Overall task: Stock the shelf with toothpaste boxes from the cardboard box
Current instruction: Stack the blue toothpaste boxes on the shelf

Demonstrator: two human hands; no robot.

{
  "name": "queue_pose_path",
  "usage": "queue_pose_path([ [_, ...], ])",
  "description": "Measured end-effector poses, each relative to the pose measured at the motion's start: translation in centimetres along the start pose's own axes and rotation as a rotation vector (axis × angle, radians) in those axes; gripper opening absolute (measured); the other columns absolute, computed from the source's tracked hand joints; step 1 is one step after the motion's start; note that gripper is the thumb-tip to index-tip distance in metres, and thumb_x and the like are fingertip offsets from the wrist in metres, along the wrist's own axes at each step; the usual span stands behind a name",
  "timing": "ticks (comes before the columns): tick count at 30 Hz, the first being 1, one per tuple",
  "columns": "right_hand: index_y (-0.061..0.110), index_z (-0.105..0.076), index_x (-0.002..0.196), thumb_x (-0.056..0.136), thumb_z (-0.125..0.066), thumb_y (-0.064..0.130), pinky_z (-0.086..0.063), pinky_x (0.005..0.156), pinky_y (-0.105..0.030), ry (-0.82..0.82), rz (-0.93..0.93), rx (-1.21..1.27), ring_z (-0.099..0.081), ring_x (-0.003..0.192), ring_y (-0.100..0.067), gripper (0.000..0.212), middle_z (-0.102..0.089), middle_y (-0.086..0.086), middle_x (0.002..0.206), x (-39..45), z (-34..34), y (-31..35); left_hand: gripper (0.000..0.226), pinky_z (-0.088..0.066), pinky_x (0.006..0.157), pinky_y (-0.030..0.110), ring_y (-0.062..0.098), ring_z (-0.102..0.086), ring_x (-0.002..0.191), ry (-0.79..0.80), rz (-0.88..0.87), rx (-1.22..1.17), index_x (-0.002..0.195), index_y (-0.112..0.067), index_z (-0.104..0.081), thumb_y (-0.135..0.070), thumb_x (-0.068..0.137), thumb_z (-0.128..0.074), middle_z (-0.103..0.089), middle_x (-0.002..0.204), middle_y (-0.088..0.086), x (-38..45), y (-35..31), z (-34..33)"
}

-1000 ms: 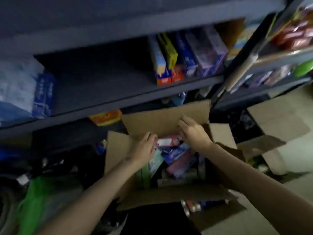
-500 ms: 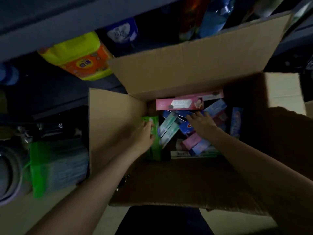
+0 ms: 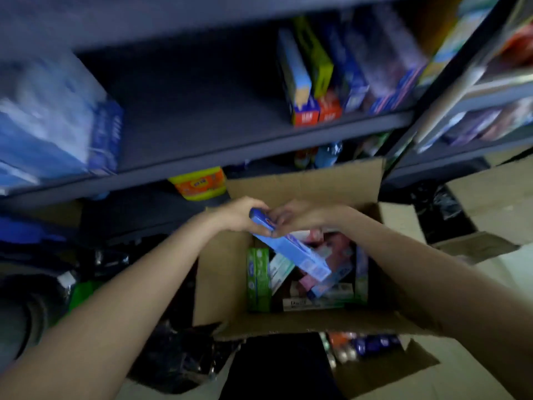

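An open cardboard box (image 3: 219, 278) stands on the floor below the shelves, holding several toothpaste boxes, among them a green one (image 3: 258, 280) upright at its left side. Above it, a long blue toothpaste box (image 3: 297, 252) slants down to the right. My left hand (image 3: 239, 216) grips its upper end. My right hand (image 3: 302, 216) holds the same end from the right, fingers curled on it. The dark shelf (image 3: 202, 125) above has a bare stretch in its middle.
Blue packs (image 3: 57, 119) fill the shelf's left end, and upright boxes (image 3: 314, 79) stand at its right. A yellow and orange pack (image 3: 199, 183) sits on the lower shelf. Another shelf unit (image 3: 490, 90) stands at right. Dark bags lie on the floor.
Both hands have come up out of the cardboard box holding the blue toothpaste box. The view has tilted up from the box toward the shelf.
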State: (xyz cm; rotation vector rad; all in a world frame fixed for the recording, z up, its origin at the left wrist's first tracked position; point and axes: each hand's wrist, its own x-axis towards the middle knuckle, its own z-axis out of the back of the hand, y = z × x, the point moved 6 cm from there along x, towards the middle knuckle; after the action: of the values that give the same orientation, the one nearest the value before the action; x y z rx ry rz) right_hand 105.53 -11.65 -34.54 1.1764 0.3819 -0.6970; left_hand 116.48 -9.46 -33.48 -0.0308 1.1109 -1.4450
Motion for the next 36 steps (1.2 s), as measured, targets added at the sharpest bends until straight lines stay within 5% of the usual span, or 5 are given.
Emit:
queue_pose_path([
  [5,0.003,-0.064,0.11,0.097,-0.038,0.044,-0.047,0.08,-0.022,-0.086,-0.079,0.28,-0.063,0.078,-0.015,0.05,-0.068,-0.01,0.09,-6.1,6.0,9.3,0.009,-0.043,0.053,0.009,0.004,-0.051,0.065,-0.161,-0.046,-0.27,0.092,-0.016,-0.067,-0.02,0.084,-0.066,-0.059,0.073,-0.006,-10.3,-4.9,11.6],
  [10,0.023,-0.062,0.09,0.095,-0.048,0.034,-0.046,0.062,-0.017,-0.075,0.029,0.133,-0.059,0.069,-0.005,0.018,-0.064,0.012,0.074,-11.6,10.0,18.2,0.026,-0.037,0.036,0.012,0.01,-0.053,0.035,-0.533,0.07,-0.7,0.073,-0.014,-0.053,-0.026,0.094,-0.044,-0.056,0.043,-0.001,-17.7,-4.5,20.4],
  [16,0.022,-0.06,0.102,0.084,-0.067,0.034,-0.043,0.078,-0.022,-0.276,0.121,-0.189,-0.056,0.09,-0.005,0.023,-0.059,0.022,0.088,-15.0,14.0,25.4,0.022,-0.048,0.037,0.019,0.02,-0.062,0.052,-0.471,0.009,-0.981,0.081,-0.009,-0.051,-0.022,0.096,-0.043,-0.064,0.062,0.009,-23.2,-7.2,23.3],
  [24,0.011,-0.04,0.132,0.088,-0.059,0.02,-0.039,0.095,-0.043,-1.134,0.017,-1.082,-0.035,0.118,-0.034,0.049,-0.034,-0.013,0.132,-17.9,18.1,30.4,0.047,-0.043,0.086,0.018,0.013,-0.051,0.107,-0.81,-0.222,0.047,0.119,-0.013,-0.054,-0.011,0.077,-0.073,-0.052,0.116,-0.001,-25.5,-11.8,27.7],
  [36,0.008,-0.062,0.116,0.08,-0.073,0.026,-0.049,0.086,-0.028,-0.672,0.195,-0.481,-0.058,0.095,-0.015,0.042,-0.063,-0.004,0.109,-17.4,21.8,28.7,0.041,-0.034,0.104,0.025,0.013,-0.031,0.122,-1.137,-0.314,0.627,0.12,-0.015,-0.048,-0.009,0.083,-0.063,-0.038,0.128,-0.001,-25.8,-14.5,29.0],
])
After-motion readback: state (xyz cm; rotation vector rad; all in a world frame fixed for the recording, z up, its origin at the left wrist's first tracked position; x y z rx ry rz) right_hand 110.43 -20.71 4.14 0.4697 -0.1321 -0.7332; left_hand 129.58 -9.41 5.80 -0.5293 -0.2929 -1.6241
